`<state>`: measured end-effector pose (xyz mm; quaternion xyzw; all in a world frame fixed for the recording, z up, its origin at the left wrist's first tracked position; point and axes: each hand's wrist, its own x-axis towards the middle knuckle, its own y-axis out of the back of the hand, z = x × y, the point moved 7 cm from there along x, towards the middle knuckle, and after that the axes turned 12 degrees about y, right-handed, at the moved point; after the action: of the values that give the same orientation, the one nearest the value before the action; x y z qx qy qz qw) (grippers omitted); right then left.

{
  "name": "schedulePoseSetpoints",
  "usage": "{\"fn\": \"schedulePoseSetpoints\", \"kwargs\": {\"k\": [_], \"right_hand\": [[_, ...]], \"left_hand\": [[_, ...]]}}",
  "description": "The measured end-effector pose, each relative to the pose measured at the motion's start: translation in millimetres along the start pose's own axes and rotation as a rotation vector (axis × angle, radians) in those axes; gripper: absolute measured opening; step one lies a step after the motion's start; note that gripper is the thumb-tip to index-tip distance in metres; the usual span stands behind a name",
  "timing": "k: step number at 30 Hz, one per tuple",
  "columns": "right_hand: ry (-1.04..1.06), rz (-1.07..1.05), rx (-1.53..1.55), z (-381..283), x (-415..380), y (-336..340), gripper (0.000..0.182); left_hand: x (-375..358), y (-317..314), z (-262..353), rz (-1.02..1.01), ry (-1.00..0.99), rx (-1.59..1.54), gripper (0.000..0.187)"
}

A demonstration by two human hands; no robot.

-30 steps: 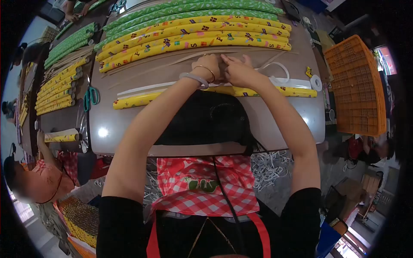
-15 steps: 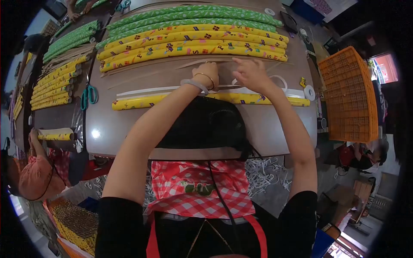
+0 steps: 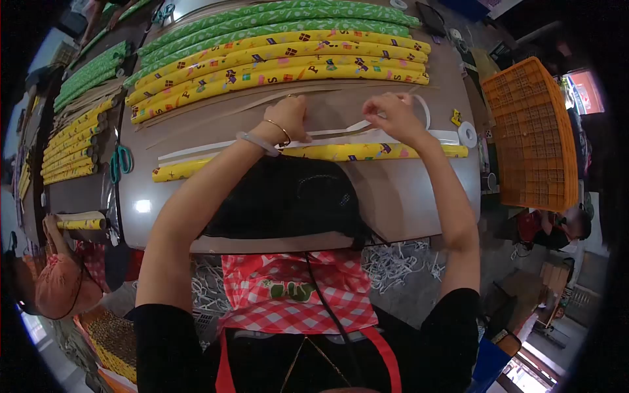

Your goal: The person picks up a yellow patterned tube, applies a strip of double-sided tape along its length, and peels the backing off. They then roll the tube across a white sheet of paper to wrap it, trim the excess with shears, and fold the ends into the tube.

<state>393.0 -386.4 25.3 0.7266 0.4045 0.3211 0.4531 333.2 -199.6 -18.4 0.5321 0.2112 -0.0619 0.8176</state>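
A yellow patterned roll of wrapping paper (image 3: 341,152) lies crosswise in front of me, with a pale strip along its far edge. My left hand (image 3: 288,119) rests over that edge, fingers curled and pointing down; what lies beneath them is hidden. Farther right, my right hand (image 3: 393,118) has its thumb and forefinger pinched on white tape (image 3: 427,110), raised a little above the paper. The tape loops behind this hand toward a white tape roll (image 3: 462,136) at the right end of the paper.
Several yellow rolls (image 3: 282,69) and green rolls (image 3: 275,25) lie behind. Nearer me sits a black bag (image 3: 282,196). Teal scissors (image 3: 121,164) lie left, a small yellow object (image 3: 457,118) right. An orange crate (image 3: 531,131) stands beyond the table; a co-worker (image 3: 59,281) is at left.
My left hand has shifted left and slightly down along the paper's edge. My right hand has closed from a pointing pose into a pinch on the tape. The camera view has shifted slightly.
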Motion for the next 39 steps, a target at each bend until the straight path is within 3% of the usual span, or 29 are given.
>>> {"fn": "schedulePoseSetpoints", "kwargs": {"k": [9,16,19,21,24,26,28,32,39], "right_hand": [[-0.301,-0.037,-0.046,79,-74,58,0.015],[-0.328,0.018,-0.067,99,-91,75,0.012],[-0.283,0.030,-0.046,85,-82,73,0.013],[-0.088,0.205,-0.256,59,-69,87,0.013],[0.064,0.295,-0.231,9,-47,93,0.015],[0.081,0.251,-0.178,-19,-32,80,0.015],[0.204,0.045,-0.010,-40,-18,50,0.014],[0.310,-0.034,0.000,-50,-1,18,0.016],[0.305,-0.080,-0.057,-48,6,0,0.015]], "left_hand": [[-6,0,-4,0.023,-0.109,-0.151,0.045],[-8,3,-2,0.029,-0.117,-0.224,0.046],[-10,5,0,0.013,-0.093,-0.207,0.047],[-9,4,-1,0.011,-0.096,-0.200,0.046],[-9,3,-2,0.030,-0.108,-0.199,0.046],[-10,2,-2,0.046,-0.113,-0.205,0.047],[-11,5,0,0.067,-0.149,-0.226,0.046],[-10,2,-2,0.103,-0.162,-0.201,0.046],[-13,5,-1,0.096,-0.140,-0.199,0.048]]}}
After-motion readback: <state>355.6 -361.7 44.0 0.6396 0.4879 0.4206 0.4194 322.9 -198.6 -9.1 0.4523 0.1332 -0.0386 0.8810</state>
